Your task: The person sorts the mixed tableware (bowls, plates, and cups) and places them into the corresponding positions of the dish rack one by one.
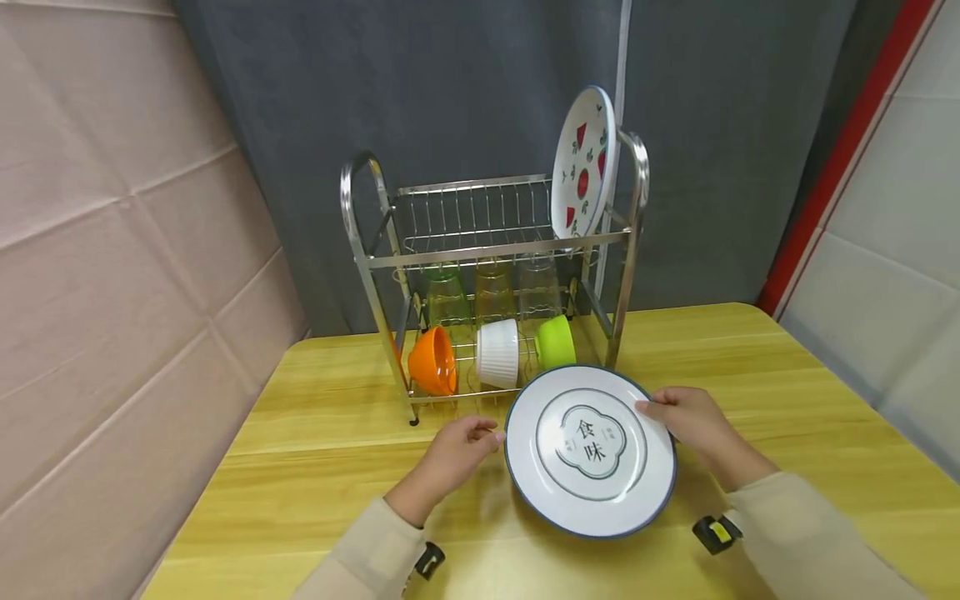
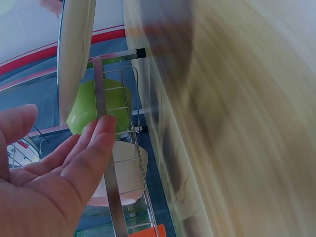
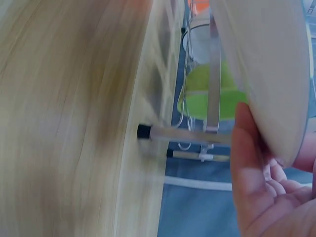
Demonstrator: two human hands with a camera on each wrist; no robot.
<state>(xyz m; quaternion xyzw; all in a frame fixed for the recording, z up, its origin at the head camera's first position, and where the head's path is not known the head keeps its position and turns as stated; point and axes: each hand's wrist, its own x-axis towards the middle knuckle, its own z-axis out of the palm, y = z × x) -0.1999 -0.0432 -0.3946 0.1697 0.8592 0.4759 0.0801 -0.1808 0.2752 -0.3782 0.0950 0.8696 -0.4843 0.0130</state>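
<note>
A white plate (image 1: 592, 454) with a blue rim and dark characters in its middle is held up above the table, tilted in front of the rack. My right hand (image 1: 693, 421) pinches its right edge, thumb on the printed face and fingers behind, as the right wrist view also shows. By the plate's left edge is my left hand (image 1: 461, 454). In the left wrist view this hand (image 2: 59, 182) has its fingers extended and thumb spread, with a gap between it and the plate (image 2: 76, 49).
A two-tier metal dish rack (image 1: 495, 252) stands at the back of the wooden table (image 1: 300, 492). A fruit-patterned plate (image 1: 581, 167) stands upright in its top right. Below are an orange cup (image 1: 432, 361), a white cup (image 1: 497, 354), a green cup (image 1: 555, 342) and three glasses (image 1: 493, 292).
</note>
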